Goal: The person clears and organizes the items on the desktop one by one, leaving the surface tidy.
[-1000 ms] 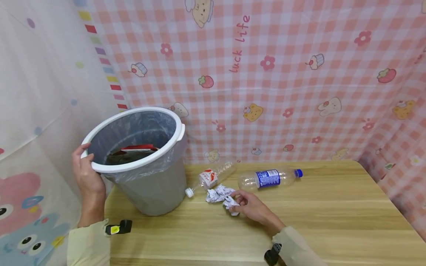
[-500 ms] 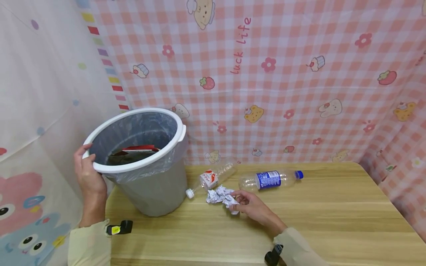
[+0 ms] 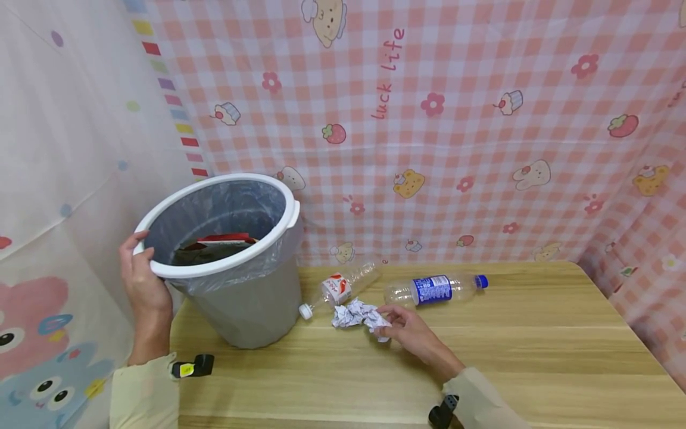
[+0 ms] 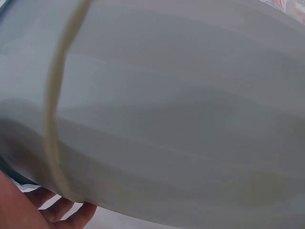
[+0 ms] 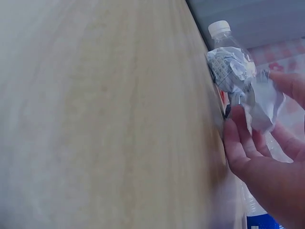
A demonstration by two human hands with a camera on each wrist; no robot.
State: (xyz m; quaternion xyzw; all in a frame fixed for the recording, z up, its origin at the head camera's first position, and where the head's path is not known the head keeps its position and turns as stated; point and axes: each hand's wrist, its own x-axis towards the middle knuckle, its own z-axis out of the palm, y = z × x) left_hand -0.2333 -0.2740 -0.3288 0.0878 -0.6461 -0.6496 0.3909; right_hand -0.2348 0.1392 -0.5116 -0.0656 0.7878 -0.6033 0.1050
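My left hand (image 3: 147,292) grips the white rim of a grey trash bin (image 3: 262,316), with the fingertips over its edge. In the left wrist view the bin's wall (image 4: 171,119) fills most of the frame, and the hand (image 4: 28,210) shows at the lower left. My right hand (image 3: 415,336) pinches a crumpled paper ball (image 3: 378,325) between thumb and fingers, low over the table. A second crumpled paper ball (image 3: 348,316) lies against its left side. In the right wrist view the held paper (image 5: 266,102) sits between thumb and fingers.
Behind the papers lies a clear plastic bottle (image 3: 337,287) with a white cap, close to the bin. A second bottle (image 3: 431,289) with blue label and cap lies to its right. A plastic liner and red and dark rubbish are inside the bin. Patterned cloth (image 3: 461,149) hangs behind the wooden table (image 3: 536,357).
My right hand has shifted slightly right and back, and the paper ball in its fingers has moved and turned with it. The left hand still holds the bin's rim.
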